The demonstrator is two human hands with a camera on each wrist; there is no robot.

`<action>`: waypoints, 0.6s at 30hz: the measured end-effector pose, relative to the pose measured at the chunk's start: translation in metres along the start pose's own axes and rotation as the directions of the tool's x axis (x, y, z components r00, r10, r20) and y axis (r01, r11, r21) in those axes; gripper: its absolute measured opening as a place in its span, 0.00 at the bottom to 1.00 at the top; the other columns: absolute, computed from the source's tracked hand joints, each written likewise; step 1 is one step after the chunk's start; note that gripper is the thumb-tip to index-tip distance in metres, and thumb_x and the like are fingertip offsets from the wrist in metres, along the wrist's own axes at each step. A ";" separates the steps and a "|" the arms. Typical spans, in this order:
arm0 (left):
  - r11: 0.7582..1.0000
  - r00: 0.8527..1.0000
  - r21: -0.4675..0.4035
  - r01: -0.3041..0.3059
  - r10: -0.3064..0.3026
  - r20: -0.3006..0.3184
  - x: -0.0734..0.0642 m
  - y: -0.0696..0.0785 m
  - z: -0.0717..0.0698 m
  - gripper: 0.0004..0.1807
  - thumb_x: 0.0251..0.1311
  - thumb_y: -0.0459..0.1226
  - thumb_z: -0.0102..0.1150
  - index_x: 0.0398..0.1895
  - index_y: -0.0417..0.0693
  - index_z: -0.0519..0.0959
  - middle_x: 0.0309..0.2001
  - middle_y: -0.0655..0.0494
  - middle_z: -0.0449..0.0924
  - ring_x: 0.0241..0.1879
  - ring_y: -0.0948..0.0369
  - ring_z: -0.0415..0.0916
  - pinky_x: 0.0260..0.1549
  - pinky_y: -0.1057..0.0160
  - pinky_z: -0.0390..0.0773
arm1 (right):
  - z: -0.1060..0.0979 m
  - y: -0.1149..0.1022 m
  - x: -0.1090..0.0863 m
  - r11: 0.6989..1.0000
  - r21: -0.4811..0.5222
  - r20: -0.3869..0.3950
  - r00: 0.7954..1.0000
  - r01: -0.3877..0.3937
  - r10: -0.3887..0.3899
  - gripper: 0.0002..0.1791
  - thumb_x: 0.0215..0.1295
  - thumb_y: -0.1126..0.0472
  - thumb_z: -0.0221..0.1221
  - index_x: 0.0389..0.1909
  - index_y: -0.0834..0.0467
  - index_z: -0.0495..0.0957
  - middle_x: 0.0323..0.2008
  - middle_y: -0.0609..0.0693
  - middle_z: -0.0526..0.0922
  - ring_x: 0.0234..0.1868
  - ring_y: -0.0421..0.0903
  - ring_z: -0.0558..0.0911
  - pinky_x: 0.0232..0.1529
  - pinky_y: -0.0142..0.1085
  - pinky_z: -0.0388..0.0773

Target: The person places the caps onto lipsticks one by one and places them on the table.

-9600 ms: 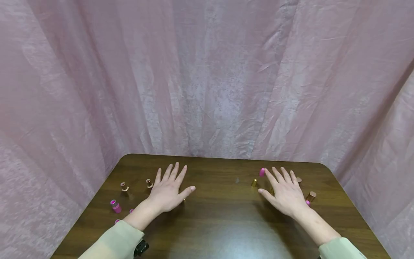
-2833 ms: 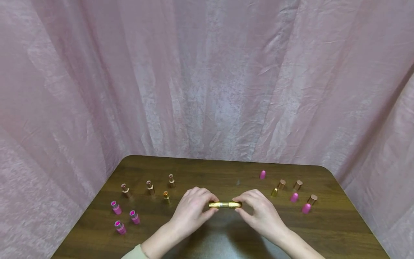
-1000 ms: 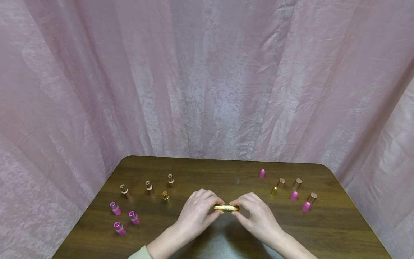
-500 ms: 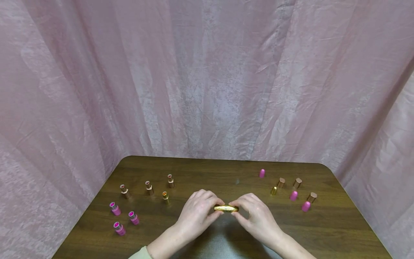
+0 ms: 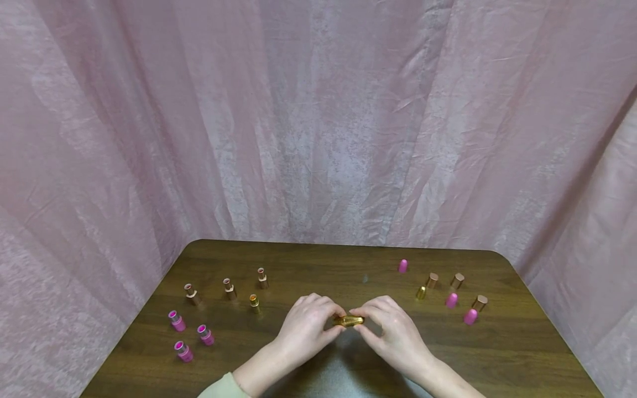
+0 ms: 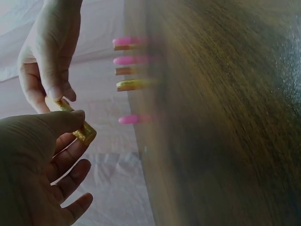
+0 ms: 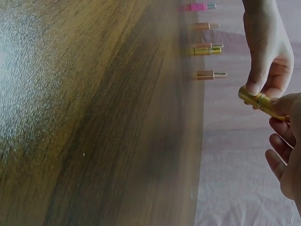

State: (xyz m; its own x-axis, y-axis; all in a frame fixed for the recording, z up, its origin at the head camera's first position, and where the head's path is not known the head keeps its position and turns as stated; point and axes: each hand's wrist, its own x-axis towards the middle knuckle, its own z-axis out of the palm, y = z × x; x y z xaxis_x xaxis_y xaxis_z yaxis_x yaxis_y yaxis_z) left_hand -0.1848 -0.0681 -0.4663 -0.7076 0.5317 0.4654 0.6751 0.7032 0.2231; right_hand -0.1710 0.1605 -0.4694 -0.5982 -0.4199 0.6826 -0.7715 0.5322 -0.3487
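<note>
A closed gold lipstick (image 5: 352, 321) is held sideways above the near middle of the table. My left hand (image 5: 307, 325) pinches one end between thumb and fingers, and my right hand (image 5: 394, 330) pinches the other end. Seen from the left wrist, the gold tube (image 6: 85, 133) shows a square-looking end past the left thumb. In the right wrist view a seam runs around the lipstick (image 7: 257, 103) between the two hands. Fingertips hide part of it. Nearest on the table are a gold lipstick base (image 5: 255, 303) at the left and a gold cap (image 5: 421, 293) at the right.
Uncapped pink lipsticks (image 5: 205, 335) and rose-gold ones (image 5: 229, 289) stand on the left of the wooden table (image 5: 318, 265). Pink caps (image 5: 451, 300) and rose-gold caps (image 5: 458, 281) stand on the right. A pink curtain (image 5: 318, 138) hangs behind the table.
Both hands first hovered open and apart. They then brought a gold base and cap together end to end, and the gap closed. Just now the lipstick has turned slightly and the hands sit closer.
</note>
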 end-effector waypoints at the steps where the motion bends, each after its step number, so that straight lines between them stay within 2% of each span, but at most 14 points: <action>1: 1.000 1.000 0.003 -0.002 0.002 0.008 0.001 0.000 0.001 0.11 0.55 0.47 0.77 0.38 0.61 0.85 0.37 0.72 0.82 0.40 0.67 0.75 0.49 0.59 0.76 | -0.001 0.000 0.000 1.000 -0.002 0.001 1.000 -0.002 0.002 0.18 0.54 0.64 0.74 0.47 0.52 0.87 0.43 0.39 0.85 0.48 0.40 0.79 0.51 0.26 0.70; 7: 1.000 0.999 0.021 -0.022 0.021 0.023 0.010 -0.002 0.009 0.10 0.56 0.46 0.76 0.39 0.61 0.85 0.37 0.71 0.82 0.40 0.66 0.75 0.48 0.60 0.76 | -0.008 0.003 -0.004 0.999 -0.033 0.005 0.999 -0.037 0.038 0.17 0.55 0.63 0.74 0.47 0.51 0.87 0.44 0.37 0.85 0.48 0.39 0.79 0.49 0.26 0.71; 10: 1.000 0.999 0.013 -0.013 0.013 0.033 0.016 -0.005 0.014 0.10 0.56 0.46 0.75 0.38 0.60 0.85 0.36 0.71 0.82 0.39 0.66 0.76 0.46 0.59 0.76 | -0.014 0.006 -0.007 0.997 -0.054 -0.007 0.999 -0.053 0.052 0.17 0.55 0.63 0.74 0.46 0.51 0.87 0.44 0.37 0.85 0.49 0.38 0.79 0.48 0.29 0.74; 14: 0.998 0.996 -0.042 0.057 -0.054 0.071 0.027 -0.010 0.024 0.09 0.56 0.45 0.74 0.37 0.60 0.85 0.35 0.72 0.82 0.37 0.67 0.75 0.45 0.58 0.77 | -0.022 0.011 -0.011 0.994 -0.089 -0.015 0.998 -0.066 0.064 0.17 0.54 0.63 0.75 0.45 0.49 0.87 0.44 0.38 0.84 0.49 0.39 0.79 0.47 0.33 0.76; 18: 0.983 0.985 -0.112 0.144 -0.132 0.109 0.039 -0.015 0.033 0.08 0.55 0.44 0.73 0.37 0.60 0.83 0.34 0.72 0.81 0.37 0.67 0.74 0.43 0.59 0.76 | -0.029 0.016 -0.018 0.980 -0.173 0.048 0.993 -0.094 0.103 0.16 0.57 0.58 0.74 0.46 0.48 0.87 0.45 0.36 0.84 0.51 0.39 0.79 0.50 0.39 0.77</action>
State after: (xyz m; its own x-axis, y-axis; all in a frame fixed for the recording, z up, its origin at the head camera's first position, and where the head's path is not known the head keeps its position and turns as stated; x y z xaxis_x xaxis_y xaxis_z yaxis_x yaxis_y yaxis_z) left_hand -0.2295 -0.0424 -0.4804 -0.8092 0.4823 0.3357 0.5849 0.7152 0.3824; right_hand -0.1663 0.1979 -0.4690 -0.6845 -0.3978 0.6109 -0.6629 0.6883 -0.2946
